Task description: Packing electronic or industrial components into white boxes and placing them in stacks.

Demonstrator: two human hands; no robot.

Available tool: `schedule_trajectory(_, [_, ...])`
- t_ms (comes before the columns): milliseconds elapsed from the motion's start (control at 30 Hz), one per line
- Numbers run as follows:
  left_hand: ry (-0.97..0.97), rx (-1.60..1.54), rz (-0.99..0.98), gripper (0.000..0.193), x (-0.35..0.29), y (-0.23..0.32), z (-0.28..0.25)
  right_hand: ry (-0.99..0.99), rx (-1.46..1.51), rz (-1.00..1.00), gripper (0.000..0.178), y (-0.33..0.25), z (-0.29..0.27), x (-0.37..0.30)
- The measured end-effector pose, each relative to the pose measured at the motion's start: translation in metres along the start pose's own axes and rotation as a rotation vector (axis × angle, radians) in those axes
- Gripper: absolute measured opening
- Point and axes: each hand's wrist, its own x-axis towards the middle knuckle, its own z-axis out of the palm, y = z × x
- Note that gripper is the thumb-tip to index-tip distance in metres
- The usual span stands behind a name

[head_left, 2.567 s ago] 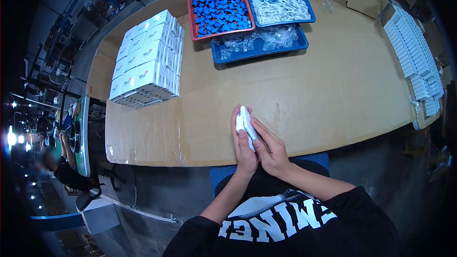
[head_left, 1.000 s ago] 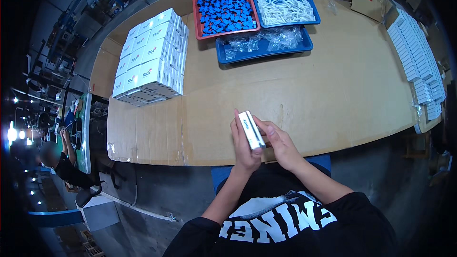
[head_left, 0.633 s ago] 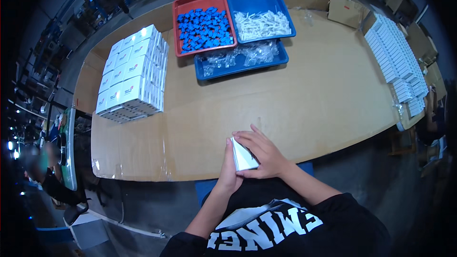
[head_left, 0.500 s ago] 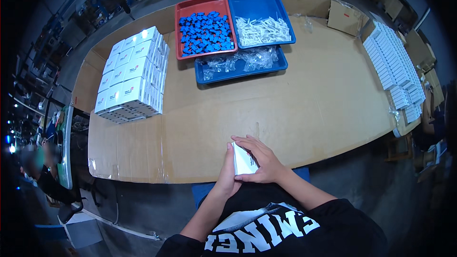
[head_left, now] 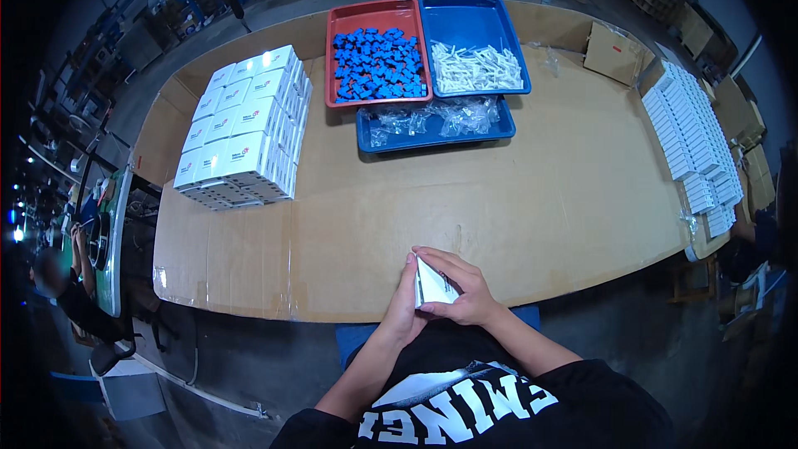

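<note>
Between my two hands, just over the table's near edge, is a small white carton [head_left: 434, 285] with dark print on its face. My left hand [head_left: 403, 305] is closed along the carton's left side, thumb pointing up. Across the right side and far edge lie the fingers of my right hand [head_left: 467, 287], its thumb along the near edge. Much of the carton is covered by my fingers, so whether its flaps are closed does not show.
White cartons [head_left: 241, 129] are stacked at the left. A red tray [head_left: 331, 58] of blue plastic pieces and a blue tray [head_left: 461, 21] of white sticks rest over another blue tray [head_left: 391, 146] with clear bags. Flat white boxes [head_left: 690, 141] line the right; a person [head_left: 79, 295] sits far left.
The carton stays in both hands and its face now looks tilted more to one side. The whole view has shifted slightly, with the trays and stack appearing further right.
</note>
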Motion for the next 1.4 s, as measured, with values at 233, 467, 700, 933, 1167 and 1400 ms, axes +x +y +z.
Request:
schedule_trajectory(233, [-0.199,-0.153,-0.162,0.075,0.004,0.009,-0.018,0.358,0.693,0.271,0.085,0.014,-0.011,0.008])
schedule_trajectory(467, [-0.02,0.19,0.533,0.056,0.026,0.016,-0.031,0.405,0.19,0.283,0.039,0.027,-0.044,0.016])
schedule_trajectory(700, [0.239,1.108,0.956,0.053,0.015,0.02,-0.062,-0.111,-0.509,0.147,0.023,0.036,-0.086,-0.018])
schedule_trajectory(933, [0.25,1.623,0.865,0.063,0.002,0.028,-0.057,-0.197,-0.602,0.171,0.037,0.03,-0.079,-0.034])
schedule_trajectory(1167, [0.313,1.624,0.892,0.076,0.033,0.043,-0.051,-0.119,-0.636,0.188,0.034,0.06,-0.073,0.009])
schedule_trajectory(1400, [0.217,1.778,0.771,0.101,0.017,0.051,-0.036,-0.205,-0.676,0.219,0.023,0.065,-0.092,0.057])
